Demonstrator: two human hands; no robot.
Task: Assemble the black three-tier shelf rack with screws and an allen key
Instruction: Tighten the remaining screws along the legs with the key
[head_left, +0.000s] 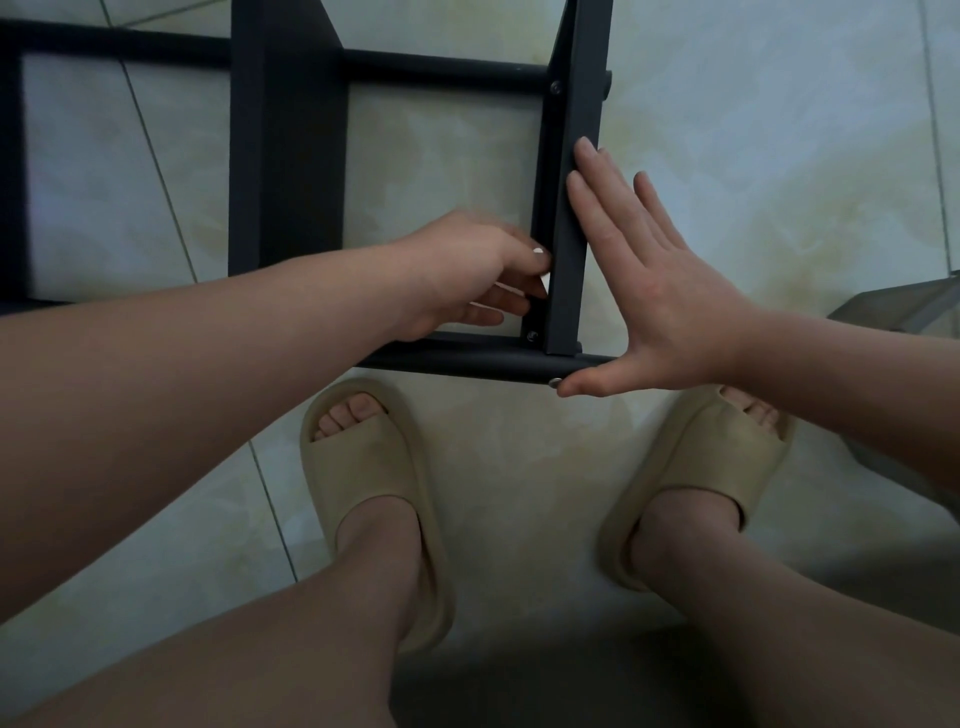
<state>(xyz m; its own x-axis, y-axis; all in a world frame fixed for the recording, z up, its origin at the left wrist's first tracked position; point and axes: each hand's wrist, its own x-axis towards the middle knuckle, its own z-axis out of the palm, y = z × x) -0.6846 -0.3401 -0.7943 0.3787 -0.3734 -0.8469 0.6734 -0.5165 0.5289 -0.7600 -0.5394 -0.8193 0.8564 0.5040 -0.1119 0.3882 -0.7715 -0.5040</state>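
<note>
Black rack frame (291, 156): is lying on the tiled floor (779, 156), directly ahead of both grips.
Right grip (660, 291): is spread fully open, straight fingers pressing flat against the right face of the upright post (569, 249), thumb lying along the end of the near crossbar (467, 358).
Left grip (467, 270): is curling its fingers against the post's inner face, opposite the right grip; whether it is pinching anything cannot be told.
Post axis: is running away from the person, between the two grips.
Crossbar axis: is running left to right beneath both grips.
Screw (555, 383): is sitting just beside the right thumb tip.
Slippers (363, 478): are resting nearer the person than the grips.
</note>
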